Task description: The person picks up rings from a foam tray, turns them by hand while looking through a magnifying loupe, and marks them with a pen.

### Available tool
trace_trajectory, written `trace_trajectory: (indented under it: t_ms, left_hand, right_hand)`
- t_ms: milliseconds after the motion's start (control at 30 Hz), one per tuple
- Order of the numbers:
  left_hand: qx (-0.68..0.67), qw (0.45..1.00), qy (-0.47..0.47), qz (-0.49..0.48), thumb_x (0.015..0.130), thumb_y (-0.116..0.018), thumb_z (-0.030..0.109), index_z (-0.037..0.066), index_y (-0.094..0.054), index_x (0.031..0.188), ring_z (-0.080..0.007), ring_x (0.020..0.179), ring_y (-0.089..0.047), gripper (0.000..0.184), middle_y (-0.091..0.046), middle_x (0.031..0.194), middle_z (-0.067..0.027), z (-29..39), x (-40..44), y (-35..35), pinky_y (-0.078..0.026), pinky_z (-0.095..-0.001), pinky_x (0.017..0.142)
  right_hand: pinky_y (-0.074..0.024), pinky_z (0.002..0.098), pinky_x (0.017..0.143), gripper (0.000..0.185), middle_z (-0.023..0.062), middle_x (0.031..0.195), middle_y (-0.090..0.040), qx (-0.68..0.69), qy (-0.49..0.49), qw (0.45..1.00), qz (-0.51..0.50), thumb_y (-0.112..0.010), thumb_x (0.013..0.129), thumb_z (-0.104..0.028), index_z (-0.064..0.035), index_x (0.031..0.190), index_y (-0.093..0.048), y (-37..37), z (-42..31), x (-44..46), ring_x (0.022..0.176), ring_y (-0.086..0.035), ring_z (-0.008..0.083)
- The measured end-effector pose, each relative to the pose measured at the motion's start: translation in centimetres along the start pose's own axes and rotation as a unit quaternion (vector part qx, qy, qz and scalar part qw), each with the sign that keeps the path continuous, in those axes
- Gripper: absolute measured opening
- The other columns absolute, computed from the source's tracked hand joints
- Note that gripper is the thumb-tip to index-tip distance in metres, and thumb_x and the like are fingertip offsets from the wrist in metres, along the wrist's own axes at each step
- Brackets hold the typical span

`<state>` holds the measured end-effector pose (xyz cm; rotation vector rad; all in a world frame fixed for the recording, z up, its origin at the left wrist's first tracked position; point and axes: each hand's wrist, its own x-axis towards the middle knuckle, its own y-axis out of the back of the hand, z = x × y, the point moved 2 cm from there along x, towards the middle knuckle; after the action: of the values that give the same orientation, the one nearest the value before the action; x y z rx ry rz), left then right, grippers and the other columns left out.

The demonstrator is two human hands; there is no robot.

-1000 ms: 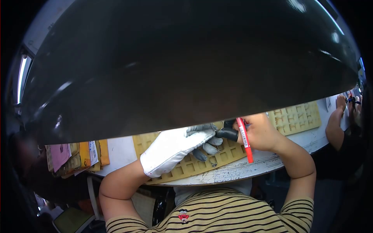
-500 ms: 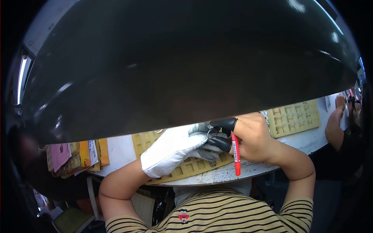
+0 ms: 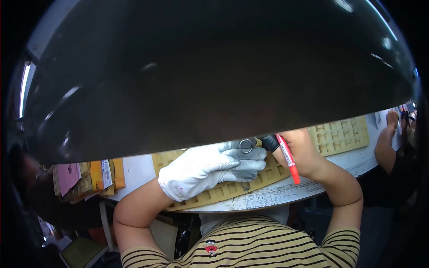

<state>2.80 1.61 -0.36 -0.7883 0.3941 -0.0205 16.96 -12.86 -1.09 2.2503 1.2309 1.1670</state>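
My left hand (image 3: 210,169), in a white glove with grey fingertips, grips a silver ring (image 3: 240,146) between thumb and fingers, the hoop facing up. Close on its right, my right hand (image 3: 304,149) is closed around a red marker (image 3: 288,159) that slants down to the right. Black covers (image 3: 270,143) sit on some right fingertips, partly hidden by the dark visor above. Under both hands lies a yellowish compartment tray (image 3: 214,194); a small metal piece (image 3: 246,187) rests in one of its front slots.
A second yellowish tray (image 3: 342,136) with small pieces in its slots lies at right on the white table (image 3: 138,172). Pink and yellow packets (image 3: 96,176) are stacked at left. Another person's arm (image 3: 385,143) reaches in at far right. A dark visor (image 3: 214,76) blocks the upper view.
My right hand has moved right, away from the ring, and the marker has tilted from nearly upright to slanting. The ring now shows its round face in my left hand.
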Motion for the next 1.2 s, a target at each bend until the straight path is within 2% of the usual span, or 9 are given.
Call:
trace_trajectory:
  t_ms: [267,300,433,533,667,767,1000,1100,1200]
  left_hand:
    - [0.164,0.984,0.024,0.058,0.093,-0.058,0.019,-0.008,-0.055,0.120,-0.0224,0.096,-0.066,0.038,-0.065,0.110,-0.0175,0.0,-0.2,-0.7,-0.056,-0.0331,0.084]
    - [0.160,0.985,0.024,0.053,0.094,-0.057,0.019,-0.007,-0.055,0.120,-0.0211,0.096,-0.066,0.038,-0.064,0.111,-0.0173,0.0,-0.3,-0.6,-0.057,-0.0328,0.084]
    - [0.171,0.985,0.014,0.035,0.096,-0.054,0.019,-0.007,-0.052,0.125,-0.0191,0.094,-0.066,0.039,-0.065,0.108,-0.0150,0.0,-0.7,-0.6,-0.056,-0.0308,0.084]
    - [0.229,0.971,0.052,-0.034,0.096,-0.053,0.019,-0.007,-0.048,0.129,-0.0171,0.094,-0.065,0.042,-0.064,0.109,-0.0145,-0.9,-1.1,-1.2,-0.055,-0.0279,0.083]
    - [0.438,0.874,0.109,-0.180,0.095,-0.053,0.030,0.000,-0.051,0.128,-0.0152,0.092,-0.066,0.045,-0.067,0.105,-0.0128,-1.2,-1.5,-1.7,-0.052,-0.0282,0.083]
    - [0.533,0.828,0.061,-0.164,0.093,-0.054,0.036,0.004,-0.055,0.125,-0.0207,0.094,-0.066,0.045,-0.068,0.104,-0.0131,-2.2,-1.3,-1.6,-0.050,-0.0329,0.083]
    - [0.512,0.841,0.049,-0.166,0.092,-0.055,0.038,0.004,-0.057,0.122,-0.0291,0.100,-0.063,0.045,-0.065,0.109,-0.0158,-2.5,-1.3,-1.3,-0.048,-0.0364,0.087]
    - [0.526,0.831,0.034,-0.177,0.092,-0.056,0.039,0.005,-0.057,0.122,-0.0291,0.102,-0.062,0.046,-0.065,0.111,-0.0159,-2.7,-1.2,-1.3,-0.047,-0.0363,0.088]
    - [0.536,0.825,0.023,-0.176,0.092,-0.055,0.040,0.006,-0.057,0.122,-0.0297,0.103,-0.061,0.045,-0.064,0.111,-0.0161,-2.8,-1.4,-1.3,-0.047,-0.0370,0.088]
  right_hand:
    - [-0.0421,0.0391,0.050,0.024,0.0094,0.058,-0.051,-0.076,0.086,0.985,-0.126,-0.065,0.053,-0.002,-0.0036,0.069,-0.048,0.9,-2.0,0.1,0.054,-0.054,0.0303]
    - [-0.0407,0.0340,0.051,0.046,0.0097,0.060,-0.057,-0.070,0.066,0.985,-0.143,-0.065,0.053,0.002,-0.0011,0.099,-0.068,1.1,-2.0,0.1,0.050,-0.053,0.0235]
    - [-0.0424,0.0347,0.050,0.034,0.0095,0.058,-0.053,-0.048,0.025,0.992,-0.116,-0.069,0.060,0.002,-0.0007,0.093,-0.064,1.9,-1.9,0.5,0.052,-0.055,0.0251]
    - [-0.0457,0.0295,0.052,0.016,0.0096,0.066,-0.063,0.002,-0.051,0.998,-0.043,-0.070,0.080,-0.006,-0.0012,0.094,-0.065,2.0,-2.4,1.4,0.057,-0.061,0.0191]
    - [-0.0449,0.0295,0.051,0.016,0.0089,0.061,-0.060,-0.032,-0.003,0.998,-0.055,-0.070,0.079,-0.004,-0.0018,0.094,-0.065,0.0,-1.7,3.0,0.052,-0.059,0.0183]
    - [-0.0450,0.0342,0.051,0.015,0.0121,0.062,-0.059,-0.123,0.048,0.984,-0.120,-0.069,0.073,-0.004,-0.0016,0.087,-0.064,-1.5,-0.3,4.6,0.053,-0.059,0.0251]
    - [-0.0486,0.0396,0.058,0.020,0.0161,0.067,-0.063,-0.197,0.123,0.969,-0.086,-0.066,0.064,0.000,-0.0014,0.083,-0.064,-6.3,-1.5,9.6,0.063,-0.063,0.0328]
    - [-0.0501,0.0422,0.065,0.014,0.0192,0.077,-0.065,-0.286,0.091,0.931,-0.210,-0.060,0.072,-0.004,-0.0015,0.085,-0.065,-7.4,-2.3,10.1,0.075,-0.066,0.0339]
    - [-0.0499,0.0429,0.071,0.020,0.0196,0.082,-0.065,-0.273,0.121,0.933,-0.201,-0.061,0.073,-0.004,-0.0015,0.092,-0.066,-6.8,-2.5,10.8,0.081,-0.065,0.0346]
